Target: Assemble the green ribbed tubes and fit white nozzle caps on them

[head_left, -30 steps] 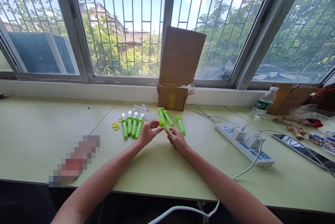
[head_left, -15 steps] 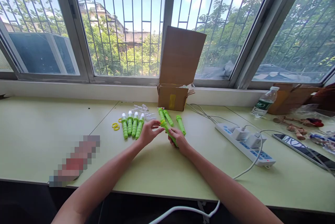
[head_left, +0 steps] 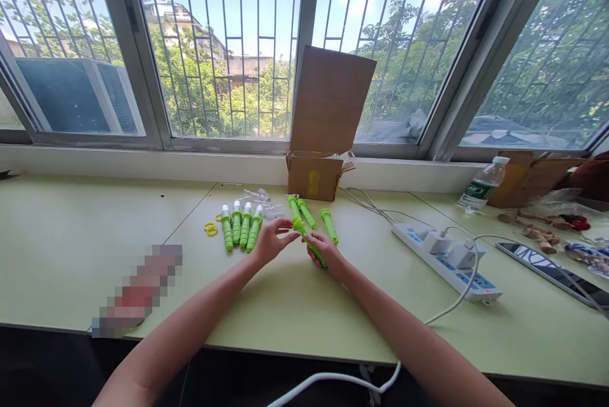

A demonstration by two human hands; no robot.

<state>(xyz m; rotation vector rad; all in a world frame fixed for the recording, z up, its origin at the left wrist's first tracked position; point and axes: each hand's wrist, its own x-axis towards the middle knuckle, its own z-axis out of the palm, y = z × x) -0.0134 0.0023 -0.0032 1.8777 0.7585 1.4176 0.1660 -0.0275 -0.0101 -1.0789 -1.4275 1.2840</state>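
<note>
My right hand (head_left: 326, 253) is closed round a green plastic stick (head_left: 307, 239) that slants up to the left. My left hand (head_left: 270, 241) pinches the stick's upper end with thumb and fingers. Left of the hands several finished green sticks with clear white tips (head_left: 240, 226) lie side by side on the pale green table (head_left: 71, 248). Two yellow rings (head_left: 210, 229) lie left of them. Three plain green sticks (head_left: 314, 217) lie just behind the hands, and small clear plastic parts (head_left: 259, 199) lie behind the finished row.
An open cardboard box (head_left: 318, 166) stands at the window sill behind the sticks. A white power strip (head_left: 447, 261) with plugged chargers and cables lies to the right. Farther right are a water bottle (head_left: 480, 186), a phone (head_left: 552, 274) and wooden toys (head_left: 537, 229).
The green stick has come off the table into my right hand's grip and now slants more steeply. My left hand has stayed at its upper end.
</note>
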